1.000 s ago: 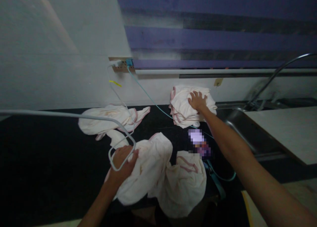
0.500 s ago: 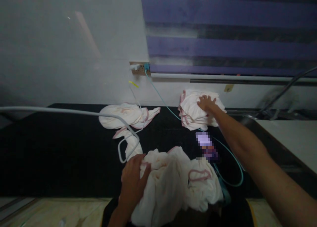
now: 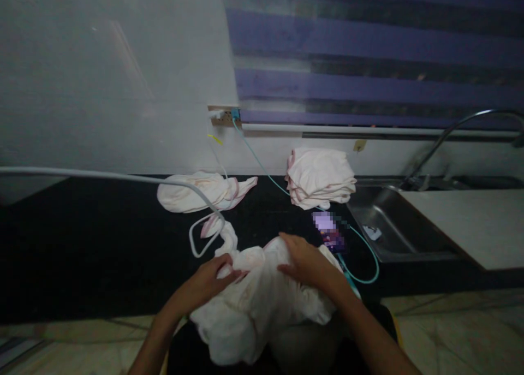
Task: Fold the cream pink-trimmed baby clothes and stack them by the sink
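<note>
Having left the folded stack, the right hand now joins the left hand at the crumpled cloth on the near edge of the bench, left fingers pinching fabric, right grip unclear from here.

No lettering I can read from here. Phone: screen broken into coarse blocks, nothing legible to me. Yellow tag by the outlet: too small to make out. Pale scrap in the sink: darker patch, too blurred to read.
</note>
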### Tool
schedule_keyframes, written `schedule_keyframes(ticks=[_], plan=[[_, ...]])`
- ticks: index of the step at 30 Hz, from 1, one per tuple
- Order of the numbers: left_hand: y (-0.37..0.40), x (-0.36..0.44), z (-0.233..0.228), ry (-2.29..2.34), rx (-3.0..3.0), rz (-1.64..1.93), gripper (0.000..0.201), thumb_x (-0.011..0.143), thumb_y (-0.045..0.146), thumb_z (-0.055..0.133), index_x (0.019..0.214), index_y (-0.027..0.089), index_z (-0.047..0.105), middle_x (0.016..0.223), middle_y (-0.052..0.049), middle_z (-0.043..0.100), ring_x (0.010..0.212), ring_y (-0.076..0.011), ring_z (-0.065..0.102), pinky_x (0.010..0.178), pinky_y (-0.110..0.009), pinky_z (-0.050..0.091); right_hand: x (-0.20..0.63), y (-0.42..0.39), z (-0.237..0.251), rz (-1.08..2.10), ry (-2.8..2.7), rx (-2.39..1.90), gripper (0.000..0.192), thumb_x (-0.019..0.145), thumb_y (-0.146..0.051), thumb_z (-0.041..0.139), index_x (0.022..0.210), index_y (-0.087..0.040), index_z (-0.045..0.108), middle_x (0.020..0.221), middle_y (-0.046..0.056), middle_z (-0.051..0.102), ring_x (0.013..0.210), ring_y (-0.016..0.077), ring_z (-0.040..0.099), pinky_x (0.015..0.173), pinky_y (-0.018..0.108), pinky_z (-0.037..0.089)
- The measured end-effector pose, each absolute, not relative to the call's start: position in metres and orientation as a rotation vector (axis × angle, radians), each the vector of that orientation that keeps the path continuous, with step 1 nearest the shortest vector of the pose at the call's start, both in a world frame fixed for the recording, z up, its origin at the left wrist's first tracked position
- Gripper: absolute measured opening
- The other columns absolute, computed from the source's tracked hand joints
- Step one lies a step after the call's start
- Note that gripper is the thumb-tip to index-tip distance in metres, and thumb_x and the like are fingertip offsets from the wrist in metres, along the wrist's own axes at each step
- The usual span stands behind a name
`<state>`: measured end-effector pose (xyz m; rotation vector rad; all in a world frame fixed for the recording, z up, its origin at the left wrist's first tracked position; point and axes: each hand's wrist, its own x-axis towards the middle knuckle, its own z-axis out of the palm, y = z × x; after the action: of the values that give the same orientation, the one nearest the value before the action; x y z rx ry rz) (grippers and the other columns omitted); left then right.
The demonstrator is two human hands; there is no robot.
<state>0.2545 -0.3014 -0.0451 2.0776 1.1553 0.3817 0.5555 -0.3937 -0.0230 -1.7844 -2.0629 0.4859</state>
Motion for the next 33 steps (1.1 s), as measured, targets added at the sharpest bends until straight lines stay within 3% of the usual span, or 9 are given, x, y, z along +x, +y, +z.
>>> schedule_keyframes(ticks=[5,9,13,16,20,23,26,28,33], plan=[[-0.31,0.232,-0.03,1.137,1.699,0.498,0.058,0.083,0.075,0.065,0.096,0.019,0.076,0.098,-0.006,0.078,0.097,-0.0276,0.07,0.089,-0.035,0.057,0.538,-0.451,-0.057,0.628,-1.765,-1.877,0.039,0.092,-0.033,0.071,0.13,-0.026,0.07,0.13,0.011,0.074,0.123,0.0342,0.067,0.103,0.048,0.051],[-0.311,0.233,-0.038,1.232,1.455,0.735,0.072,0.062,0.082,0.077,0.092,0.017,0.074,0.091,-0.007,0.077,0.088,-0.0272,0.07,0.078,-0.035,0.058,0.544,-0.483,-0.057,0.73,-1.528,-1.585,0.012,0.091,-0.034,0.07,0.095,-0.027,0.078,0.088,0.002,0.078,0.084,0.0245,0.072,0.075,0.035,0.055],[-0.305,0.239,-0.043,1.259,1.518,0.821,0.072,0.063,0.085,0.072,0.087,0.018,0.07,0.086,-0.006,0.075,0.087,-0.0271,0.069,0.075,-0.034,0.058,0.552,-0.502,-0.044,0.612,-1.268,-1.451,0.012,0.085,-0.038,0.074,0.084,-0.026,0.077,0.074,-0.001,0.073,0.065,0.0198,0.064,0.058,0.029,0.049],[-0.302,0.248,-0.035,1.174,1.576,0.908,0.062,0.078,0.079,0.063,0.09,0.019,0.068,0.094,-0.008,0.075,0.093,-0.0271,0.069,0.086,-0.037,0.058,0.559,-0.502,-0.018,0.509,-1.245,-1.388,0.009,0.086,-0.03,0.073,0.091,-0.026,0.079,0.086,0.001,0.077,0.075,0.0211,0.069,0.067,0.031,0.054],[-0.328,0.286,-0.01,1.071,1.884,1.013,0.049,0.089,0.059,0.062,0.119,0.021,0.066,0.136,-0.012,0.068,0.136,-0.0307,0.058,0.121,-0.047,0.041,0.561,-0.494,0.023,0.447,-1.497,-1.247,0.019,0.088,-0.017,0.067,0.098,-0.026,0.08,0.092,0.003,0.075,0.087,0.0204,0.069,0.078,0.032,0.054],[-0.367,0.325,0.001,0.829,2.09,0.673,0.062,0.091,0.051,0.064,0.145,0.022,0.058,0.158,-0.013,0.055,0.149,-0.0295,0.047,0.127,-0.044,0.034,0.555,-0.489,0.042,0.466,-1.73,-1.114,0.028,0.088,-0.008,0.061,0.101,-0.025,0.079,0.095,0.004,0.071,0.089,0.0184,0.067,0.079,0.029,0.052],[-0.393,0.347,-0.006,0.652,2.096,0.219,0.057,0.089,0.054,0.066,0.136,0.022,0.068,0.136,-0.011,0.072,0.119,-0.0282,0.067,0.104,-0.037,0.053,0.554,-0.491,0.057,0.478,-1.871,-1.034,0.034,0.085,-0.002,0.058,0.103,-0.024,0.076,0.097,0.004,0.068,0.091,0.0171,0.066,0.079,0.028,0.051],[-0.397,0.346,-0.017,0.613,2.055,-0.012,0.048,0.091,0.056,0.063,0.123,0.022,0.076,0.114,-0.007,0.079,0.096,-0.0251,0.071,0.087,-0.033,0.056,0.562,-0.497,0.071,0.473,-1.948,-1.003,0.032,0.085,-0.003,0.059,0.103,-0.024,0.075,0.096,0.003,0.067,0.089,0.017,0.066,0.078,0.028,0.051],[-0.392,0.301,-0.027,0.914,2.045,-0.056,0.044,0.089,0.062,0.06,0.104,0.027,0.083,0.095,-0.003,0.08,0.089,-0.0256,0.071,0.077,-0.03,0.053,0.606,-0.52,0.117,0.228,-1.855,-1.102,0.018,0.09,-0.015,0.064,0.101,-0.027,0.072,0.092,0.004,0.069,0.085,0.021,0.066,0.077,0.035,0.053]])
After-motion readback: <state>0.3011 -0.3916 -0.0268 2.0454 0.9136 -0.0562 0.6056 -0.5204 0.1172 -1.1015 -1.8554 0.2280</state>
